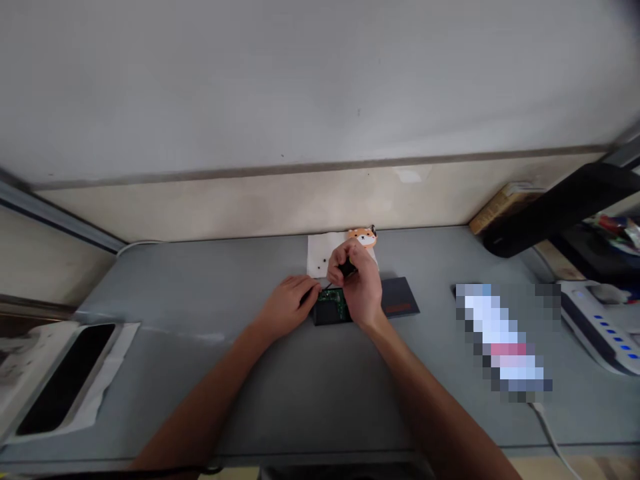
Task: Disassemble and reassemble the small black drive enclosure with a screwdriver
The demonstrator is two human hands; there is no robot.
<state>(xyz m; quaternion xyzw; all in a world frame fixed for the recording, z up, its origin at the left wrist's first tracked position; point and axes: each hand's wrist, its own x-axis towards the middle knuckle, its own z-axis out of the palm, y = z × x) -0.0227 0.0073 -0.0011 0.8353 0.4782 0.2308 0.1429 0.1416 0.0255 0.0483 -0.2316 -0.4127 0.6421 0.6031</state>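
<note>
Forearms (233, 373), circuit board (342, 305) beside left fingers (311, 287)

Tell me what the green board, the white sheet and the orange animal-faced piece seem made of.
Green board: probably coated laminate, judging by its green surface and small pale parts.
White sheet: likely matte paper, being thin, flat and without shine.
Animal-faced piece: smooth, evenly coloured; plastic or silicone, I can't tell which.

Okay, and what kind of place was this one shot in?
Probably a desk at home or in a small workspace: a grey tabletop against a wall, with a white power strip, an orange animal-face item and an opened device with a green circuit board.
</note>
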